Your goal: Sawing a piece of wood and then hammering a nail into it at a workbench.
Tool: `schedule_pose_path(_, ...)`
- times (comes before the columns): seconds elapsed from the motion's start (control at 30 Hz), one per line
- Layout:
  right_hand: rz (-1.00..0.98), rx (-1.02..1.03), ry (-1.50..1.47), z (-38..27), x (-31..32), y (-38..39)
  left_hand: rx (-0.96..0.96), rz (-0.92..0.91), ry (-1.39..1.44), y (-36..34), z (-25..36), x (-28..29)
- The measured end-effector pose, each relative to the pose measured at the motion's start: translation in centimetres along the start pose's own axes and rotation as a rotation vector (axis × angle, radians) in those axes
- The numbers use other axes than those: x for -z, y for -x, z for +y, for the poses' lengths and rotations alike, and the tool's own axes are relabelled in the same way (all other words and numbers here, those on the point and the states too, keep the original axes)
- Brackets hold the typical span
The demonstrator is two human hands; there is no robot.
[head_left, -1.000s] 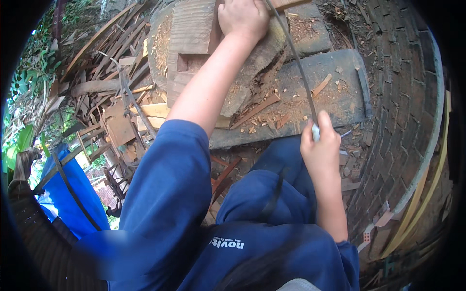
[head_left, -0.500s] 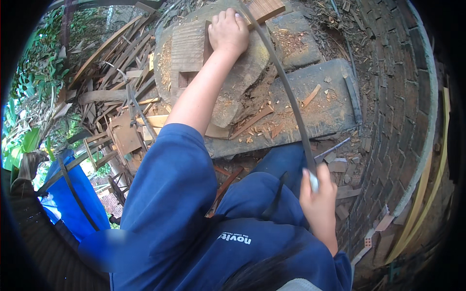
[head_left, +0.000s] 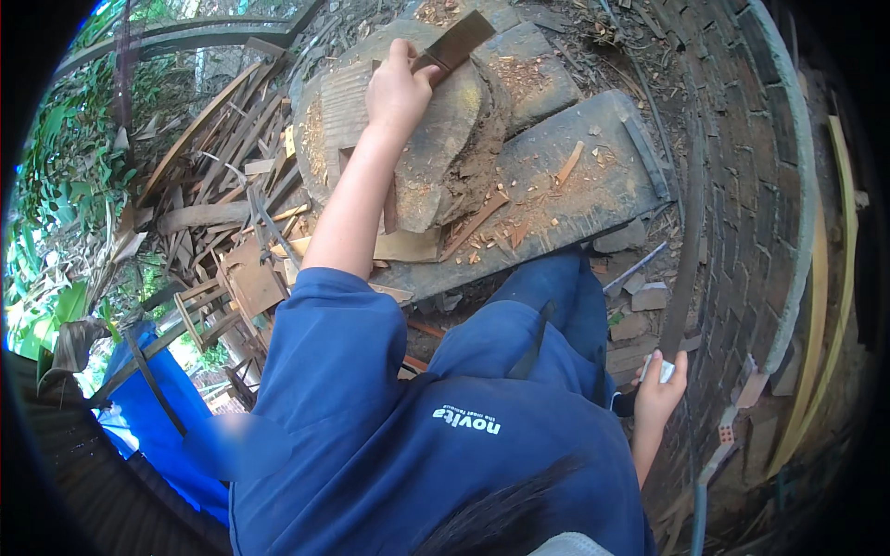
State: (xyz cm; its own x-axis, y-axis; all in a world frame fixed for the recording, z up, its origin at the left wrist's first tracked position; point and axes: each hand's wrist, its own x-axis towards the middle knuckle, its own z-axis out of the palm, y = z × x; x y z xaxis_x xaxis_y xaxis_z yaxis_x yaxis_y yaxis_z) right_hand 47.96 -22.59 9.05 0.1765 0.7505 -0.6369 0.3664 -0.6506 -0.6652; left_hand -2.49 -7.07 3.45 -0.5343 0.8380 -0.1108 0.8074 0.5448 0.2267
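My left hand [head_left: 399, 93] is closed around a dark brown wooden block [head_left: 454, 48], held tilted above a large round chopping stump [head_left: 454, 120]. Under that hand and wrist lies a paler squared piece of wood [head_left: 343, 107] on the stump, partly hidden by my forearm. Out to the right, beside my leg, my right hand [head_left: 660, 385] grips the pale handle [head_left: 656, 369] of a long, thin, dark blade, like a machete [head_left: 684, 278]. The blade points away from me along the brick surface, well apart from the wood.
A thick slab [head_left: 575, 185] with wood chips sits right of the stump. Scrap sticks [head_left: 232, 139] are piled at left. Brick paving [head_left: 742, 185] curves along the right, with long yellowish strips [head_left: 816, 296] beyond. A blue sheet [head_left: 167, 398] hangs at lower left.
My right hand has swung the long blade outward to the right, away from the stump. The left hand has shifted left and turned the wooden block, whose dark face now shows.
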Motion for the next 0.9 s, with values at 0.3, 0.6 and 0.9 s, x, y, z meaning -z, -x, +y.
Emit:
schedule_pose_path(0.3, 0.034, 0.074, -0.018, 0.0, -0.1, 1.5, -0.15, 0.396, -0.095, 3.1, 0.6, -1.5)
schedule_pose_path(0.6, 0.032, 0.077, 0.006, 0.5, 0.6, 3.3, -0.162, 0.467, -0.065, 4.4, -0.5, -2.9)
schedule_pose_path(0.9, -0.132, 0.213, 0.069, -1.8, -2.4, 2.8, -0.148, 0.346, 0.078, 6.2, 0.1, -2.5)
